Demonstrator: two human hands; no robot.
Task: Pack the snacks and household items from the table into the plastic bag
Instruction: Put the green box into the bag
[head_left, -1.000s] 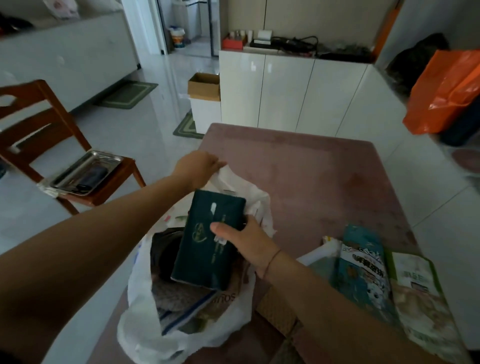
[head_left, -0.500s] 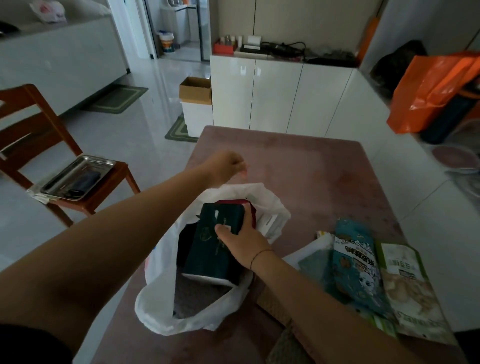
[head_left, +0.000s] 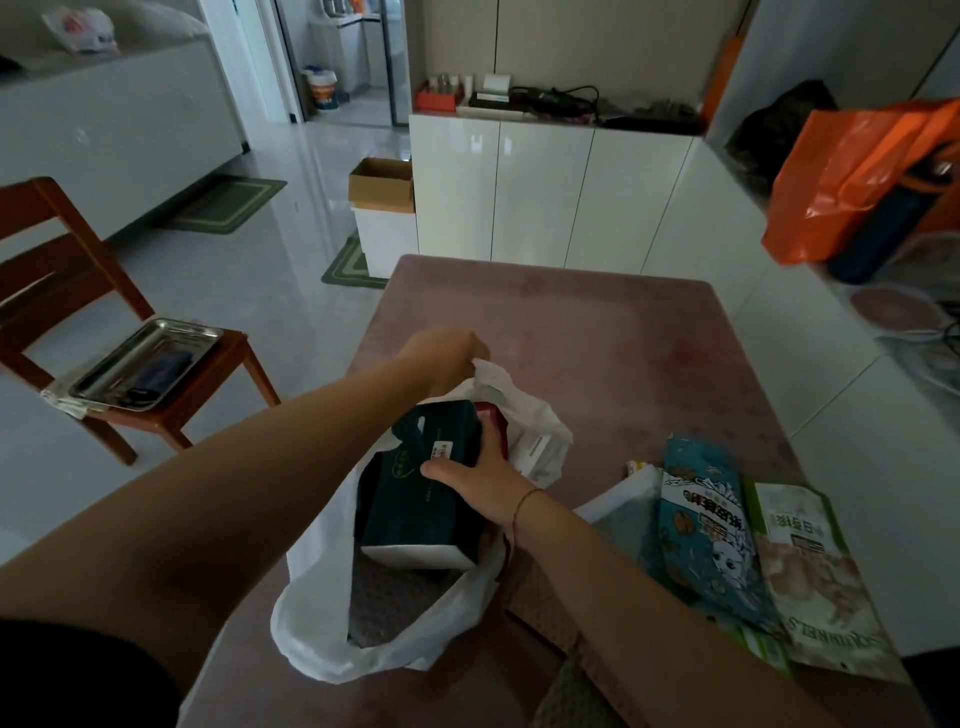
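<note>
Nearest the viewer, at about 4 o'clock from the white plastic bag (head_left: 332, 644), the remaining snack packets are lying flat on the pink desk (head_left: 597, 332): a pale green nut packet (head_left: 810, 566) at the outside and a teal snack packet (head_left: 701, 540) just beside it on its 9 o'clock side, both with their long axes running near to far. The right arm is crossing just in front of them, so the right hand is judged the nearer one for the next pick. The right hand (head_left: 491, 480) is resting on the dark green box (head_left: 423, 493), with the thumb laid across its top face and the other fingers wrapping its right edge in a closed hold. The box is sitting inside the mouth of the bag, its long axis pointing from 6 toward 12 o'clock and its far end tipping upward against a dark red item (head_left: 493, 423) behind it. The box is lying directly beneath the right palm, so the coming push appears to be downward and toward 6 o'clock, into the bag's depth. Farther out, at 12 o'clock from the box, the left hand (head_left: 441, 358) is pinching the far rim of the bag, fingers closed on the plastic and lifting it so the opening is standing clear.
</note>
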